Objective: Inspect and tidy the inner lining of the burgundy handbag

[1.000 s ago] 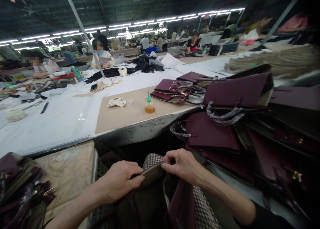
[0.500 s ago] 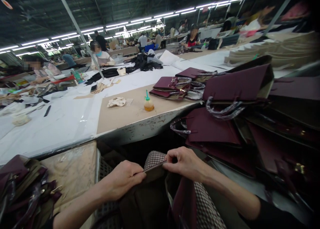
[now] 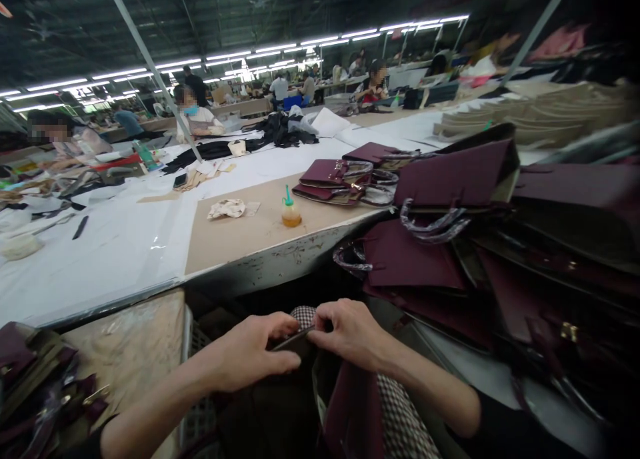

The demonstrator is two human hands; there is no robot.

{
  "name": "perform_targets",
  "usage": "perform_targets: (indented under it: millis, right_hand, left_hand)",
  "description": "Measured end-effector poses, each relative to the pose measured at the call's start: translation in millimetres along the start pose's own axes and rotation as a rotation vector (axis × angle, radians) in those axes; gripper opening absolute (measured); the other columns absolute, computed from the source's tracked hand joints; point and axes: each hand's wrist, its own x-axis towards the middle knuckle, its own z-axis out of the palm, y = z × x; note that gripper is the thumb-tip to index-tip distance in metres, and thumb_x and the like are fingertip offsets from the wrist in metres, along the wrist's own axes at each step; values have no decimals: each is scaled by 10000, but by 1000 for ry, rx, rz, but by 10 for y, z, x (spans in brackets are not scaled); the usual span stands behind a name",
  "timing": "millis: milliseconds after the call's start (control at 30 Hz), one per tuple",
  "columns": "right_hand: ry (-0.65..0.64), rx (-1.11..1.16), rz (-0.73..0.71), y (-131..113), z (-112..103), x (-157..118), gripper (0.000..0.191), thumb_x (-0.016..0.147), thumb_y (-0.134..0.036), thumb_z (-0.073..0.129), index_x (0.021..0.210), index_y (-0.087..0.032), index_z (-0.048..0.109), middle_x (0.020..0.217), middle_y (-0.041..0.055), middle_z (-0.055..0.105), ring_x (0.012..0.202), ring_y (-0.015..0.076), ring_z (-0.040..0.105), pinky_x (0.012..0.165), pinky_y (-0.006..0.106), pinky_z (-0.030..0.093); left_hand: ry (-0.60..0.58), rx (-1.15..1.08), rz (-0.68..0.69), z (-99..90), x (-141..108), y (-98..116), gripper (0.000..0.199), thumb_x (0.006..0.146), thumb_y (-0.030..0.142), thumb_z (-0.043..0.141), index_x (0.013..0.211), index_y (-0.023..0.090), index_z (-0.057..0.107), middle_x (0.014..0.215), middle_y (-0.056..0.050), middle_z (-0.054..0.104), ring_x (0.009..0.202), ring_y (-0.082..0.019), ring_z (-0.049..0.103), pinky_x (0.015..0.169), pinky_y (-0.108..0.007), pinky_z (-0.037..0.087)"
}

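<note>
Over checked cloth [image 3: 406, 412], my right hand [image 3: 353, 332] pinches the thin rim [image 3: 294, 343] of a smooth maroon bag [image 3: 354, 409]; my left hand [image 3: 247, 352] gapes.

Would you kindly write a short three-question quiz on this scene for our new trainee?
1. True or false: the left hand is clenched into a fist.
2. What does the right hand pinch?
3. Choose one: in this view, the crumpled cloth lies (a) left of, (b) right of, or (c) under the bottle.

Key:
1. False; it is open, with the thumb apart.
2. The edge of some dark material.
3. a.
</note>
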Motion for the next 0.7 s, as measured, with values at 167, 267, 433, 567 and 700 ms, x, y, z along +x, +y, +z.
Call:
perform_targets:
  millis: [167, 267, 433, 567, 700]
  right_hand:
    - [-52, 112, -72, 137, -180, -32, 74, 758, -208, 682, 694, -201, 645, 718, -49, 652, 699, 126, 588, 631, 245, 337]
    - [-139, 220, -226, 307, -362, -53, 103, 751, -149, 728, 730, -190, 637, 968, -53, 685, 902, 127, 617, 797, 222, 394]
    - [-158, 254, -189, 552, -549, -44, 80, 770, -138, 730, 764, -181, 664, 1017, -34, 686, 925, 133, 622, 827, 225, 420]
    - [-112, 338, -65, 656, -507, -52, 81, 782, -172, 710, 713, -173, 668, 943, -37, 697, 853, 129, 629, 744, 220, 432]
    - [-44, 385, 4, 683, -411, -73, 87, 751, -146, 676, 671, -174, 660, 899, -48, 706, 812, 126, 637, 707, 221, 430]
  left_hand:
    - [60, 31, 90, 210, 460, -30, 56, 771, 224, 635, 787, 172, 650, 704, 56, 595, 665, -104, 474, 613, -226, 323]
    - [48, 4, 44, 217, 475, -86, 87, 778, 241, 637, 751, 160, 620, 665, 61, 544, 637, -93, 427, 577, -229, 289]
    - [58, -54, -29, 194, 434, -178, 129, 798, 286, 625, 785, 158, 638, 691, 42, 596, 651, -108, 461, 583, -233, 313]
    - [38, -82, -59, 207, 458, -212, 155, 804, 308, 625, 813, 155, 648, 733, 26, 644, 675, -122, 498, 597, -236, 342]
    - [26, -84, -60, 226, 482, -210, 156, 806, 312, 630, 794, 156, 639, 708, 38, 632, 658, -115, 487, 579, -236, 337]
